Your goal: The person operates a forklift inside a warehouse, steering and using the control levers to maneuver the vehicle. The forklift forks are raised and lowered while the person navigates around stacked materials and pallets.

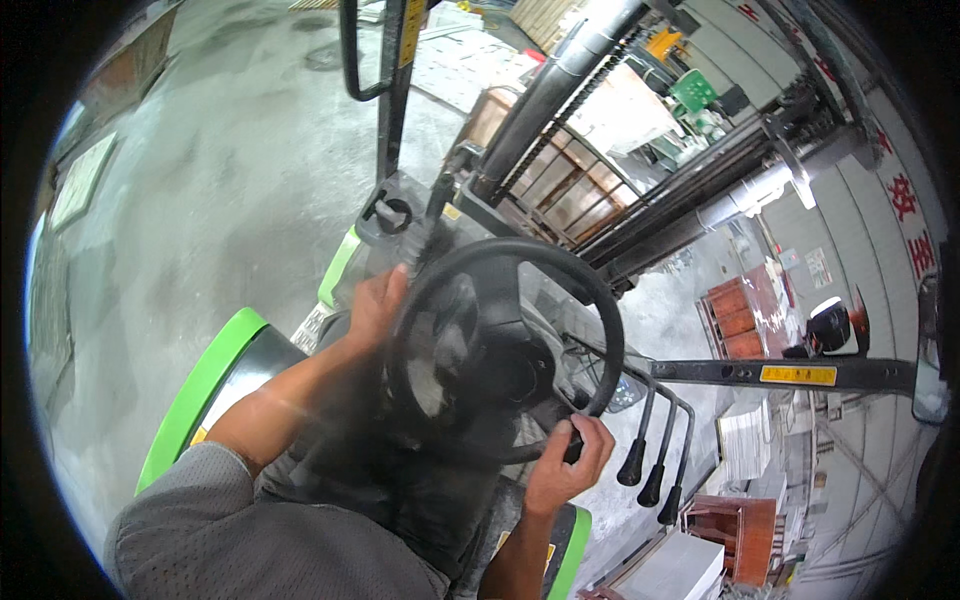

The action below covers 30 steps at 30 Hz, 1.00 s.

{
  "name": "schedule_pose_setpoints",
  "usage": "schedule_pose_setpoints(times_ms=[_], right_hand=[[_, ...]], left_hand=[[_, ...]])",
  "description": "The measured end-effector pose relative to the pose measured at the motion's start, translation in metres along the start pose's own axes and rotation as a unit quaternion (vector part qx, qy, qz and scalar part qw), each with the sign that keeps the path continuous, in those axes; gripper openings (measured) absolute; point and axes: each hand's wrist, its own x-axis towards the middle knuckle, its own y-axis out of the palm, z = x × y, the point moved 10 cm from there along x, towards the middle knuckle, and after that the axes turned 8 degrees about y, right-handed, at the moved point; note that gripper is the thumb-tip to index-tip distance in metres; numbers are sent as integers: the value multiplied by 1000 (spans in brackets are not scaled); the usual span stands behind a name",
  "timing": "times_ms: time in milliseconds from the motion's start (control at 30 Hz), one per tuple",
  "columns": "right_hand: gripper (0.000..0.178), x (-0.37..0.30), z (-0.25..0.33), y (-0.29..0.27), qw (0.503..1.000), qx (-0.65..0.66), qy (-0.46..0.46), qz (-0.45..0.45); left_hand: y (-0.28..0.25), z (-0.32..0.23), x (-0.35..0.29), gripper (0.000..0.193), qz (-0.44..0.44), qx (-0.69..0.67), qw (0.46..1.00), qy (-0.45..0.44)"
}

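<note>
The black steering wheel (612,335) of a forklift is in front of me. My right hand (568,470) is closed at the lower right of its rim, with a dark rounded part showing between thumb and fingers. To the left of the wheel, my left hand (378,308) has its fingers bent. A fingertip is by the lower end of a dark upright lever (432,235), and what the fingers close on is hidden. Three black-knobbed control levers (650,485) stand to the right of my right hand.
Ahead rises the forklift mast (565,80), with wooden crates (570,190) beyond it. Grey floor (230,150) stretches away to the left. On the right are reddish-brown wooden pieces (735,535), a white stack (745,440) and a mirror (930,350). Green bodywork (205,385) edges the truck.
</note>
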Motion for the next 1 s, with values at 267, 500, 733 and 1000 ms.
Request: schedule_pose_setpoints(times_ms=[267, 500, 733, 1000], right_hand=[[9, -6, 3, -9, 997, -11, 18, -78], [9, -7, 3, -13, 994, -45, 47, -87], [5, -3, -8, -19, 998, -2, 32, -62], [24, 12, -30, -52, 985, -50, -9, -164]], left_hand=[[-7, -18, -4, 48, -13, 0, 1000, 15], [-1, -11, -8, 46, 4, -55, 998, -43], [5, -32, -14, 48, -3, 98, 994, -40], [88, -54, -27, 37, 8, 59, 994, 93]])
